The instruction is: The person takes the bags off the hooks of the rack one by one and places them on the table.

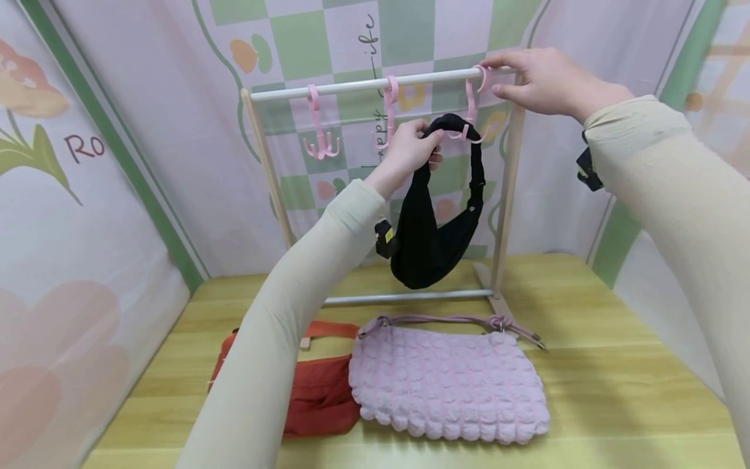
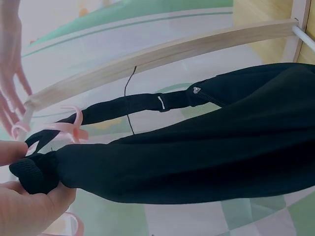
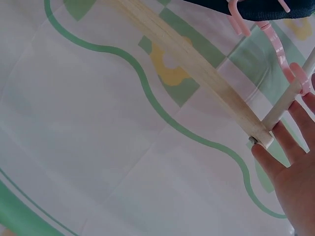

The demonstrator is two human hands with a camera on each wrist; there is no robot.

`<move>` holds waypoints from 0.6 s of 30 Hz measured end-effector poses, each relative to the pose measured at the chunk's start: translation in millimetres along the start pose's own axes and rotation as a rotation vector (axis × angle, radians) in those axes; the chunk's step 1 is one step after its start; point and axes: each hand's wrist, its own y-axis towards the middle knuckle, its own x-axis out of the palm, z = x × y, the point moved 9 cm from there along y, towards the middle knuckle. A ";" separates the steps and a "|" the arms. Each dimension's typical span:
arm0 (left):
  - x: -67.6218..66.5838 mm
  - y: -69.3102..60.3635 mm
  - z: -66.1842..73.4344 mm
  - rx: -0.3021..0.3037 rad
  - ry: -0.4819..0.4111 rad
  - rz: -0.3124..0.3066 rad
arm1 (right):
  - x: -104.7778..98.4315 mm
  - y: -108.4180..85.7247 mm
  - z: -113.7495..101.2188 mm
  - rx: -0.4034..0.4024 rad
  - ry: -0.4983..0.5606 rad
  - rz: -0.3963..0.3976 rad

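A black shoulder bag (image 1: 422, 241) hangs below the right end of the rail. My left hand (image 1: 410, 151) grips its bunched strap, thumb on one side, as the left wrist view also shows. The strap's loop lies at the prongs of a pink hook (image 1: 471, 104), the rightmost on the rail. At the top of that hook is my right hand (image 1: 545, 81), its fingertips touching it by the white rail (image 1: 433, 77). In the right wrist view the fingers (image 3: 290, 140) are spread and fairly straight along the rail end.
Two more pink hooks (image 1: 319, 124) hang to the left on the wooden-sided rack (image 1: 506, 195). On the wood-grain table (image 1: 592, 391) in front lie a pink puffy bag (image 1: 451, 384) and a red bag (image 1: 322, 397), partly hidden by my left arm. A patterned curtain stands behind.
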 end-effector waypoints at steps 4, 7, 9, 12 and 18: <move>-1.0 -0.3 3.4 -0.007 -0.011 0.012 | -0.4 -0.2 -0.5 0.003 0.009 -0.003; -1.3 -0.3 6.5 -0.010 -0.017 0.012 | -0.1 -0.8 -0.5 0.010 0.016 -0.007; -1.5 0.0 8.5 -0.013 -0.015 0.013 | 0.0 -1.1 -0.6 0.013 0.019 -0.008; -2.0 0.5 11.2 -0.021 -0.019 0.016 | 0.0 -0.7 -1.2 0.011 0.023 -0.006; -4.3 1.0 16.7 -0.035 -0.019 0.027 | -1.0 0.9 -3.1 -0.005 0.015 0.005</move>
